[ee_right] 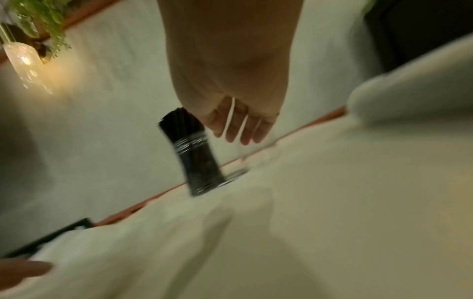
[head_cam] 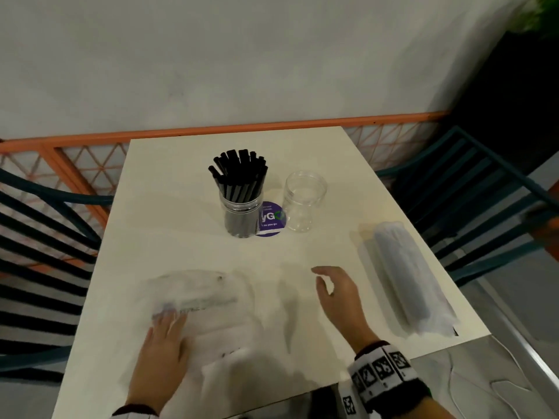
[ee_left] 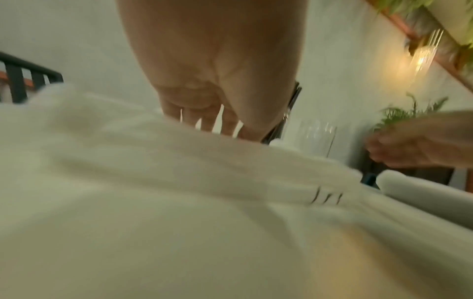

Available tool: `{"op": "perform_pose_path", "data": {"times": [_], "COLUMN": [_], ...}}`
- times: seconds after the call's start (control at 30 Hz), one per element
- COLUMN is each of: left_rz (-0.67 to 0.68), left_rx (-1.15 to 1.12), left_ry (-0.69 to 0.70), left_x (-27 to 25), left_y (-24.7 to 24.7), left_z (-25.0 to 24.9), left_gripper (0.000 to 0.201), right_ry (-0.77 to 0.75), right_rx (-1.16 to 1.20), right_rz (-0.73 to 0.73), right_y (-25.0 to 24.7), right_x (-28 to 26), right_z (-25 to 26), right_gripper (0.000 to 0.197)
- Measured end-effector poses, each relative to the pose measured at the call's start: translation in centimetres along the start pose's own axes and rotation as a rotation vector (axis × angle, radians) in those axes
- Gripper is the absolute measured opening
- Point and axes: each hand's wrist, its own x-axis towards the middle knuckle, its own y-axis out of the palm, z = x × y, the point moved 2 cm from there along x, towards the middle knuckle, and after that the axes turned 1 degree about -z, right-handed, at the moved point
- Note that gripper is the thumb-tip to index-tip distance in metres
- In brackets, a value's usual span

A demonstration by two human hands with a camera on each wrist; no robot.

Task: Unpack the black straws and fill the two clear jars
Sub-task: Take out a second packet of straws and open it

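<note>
From the head view, your left hand (head_cam: pixel 163 343) lies with straight fingers on a blurred, flattened white wrapper (head_cam: pixel 205 300) at the near left of the white table (head_cam: pixel 169 225). Your right hand (head_cam: pixel 335 294) hovers near centre, fingers loosely spread and holding nothing. Far centre, one clear jar (head_cam: pixel 240 216) stands upright, packed with black straws (head_cam: pixel 239 173) pointing up and fanning slightly left. Just right of it, past a purple round sticker (head_cam: pixel 270 220), the second jar (head_cam: pixel 304 204) stands upright. At the right edge lies a sealed pack of straws (head_cam: pixel 408 279), its long axis running near to far. Dark slatted chairs (head_cam: pixel 472 189) flank the table.

From the left wrist, your fingers (ee_left: pixel 204 119) press flat on the crumpled white wrapper (ee_left: pixel 153 161), which blocks most of the table; the empty jar (ee_left: pixel 317 137) shows beyond.

From the right wrist, your fingers (ee_right: pixel 238 125) hang apart above the filled jar (ee_right: pixel 202 168), the straws (ee_right: pixel 179 123) upright.
</note>
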Motion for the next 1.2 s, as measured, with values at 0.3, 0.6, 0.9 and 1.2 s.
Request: {"op": "perform_pose_path", "data": {"times": [0.3,0.6,0.9,1.2], "left_rz": [-0.19,-0.003,-0.126,-0.085], "left_rx": [-0.44,-0.626,-0.643,-0.778], "left_ry": [0.211,0.326,0.021,-0.223], "left_x": [1.7,4.1,6.2,4.9], "left_y": [-2.6,0.2,1.2,2.6], "left_z": [-14.4,-23.6,-25.3,-24.1], "left_gripper": [0.029,0.027,0.043,0.064], "right_ry": [0.77,0.472,-0.48,-0.466], "right_rx": [-0.349,-0.205,-0.533,-0.352], "right_rz": [0.021,0.323,0.4,0.527], "right_y": [-13.1,-12.4,-9.5,-9.9], "right_x": [2.6,5.5,4.7,5.8], "right_z": [-14.0,-14.9,-11.6,-11.0], "right_gripper": [0.09,0.083,0.058,0.083]}}
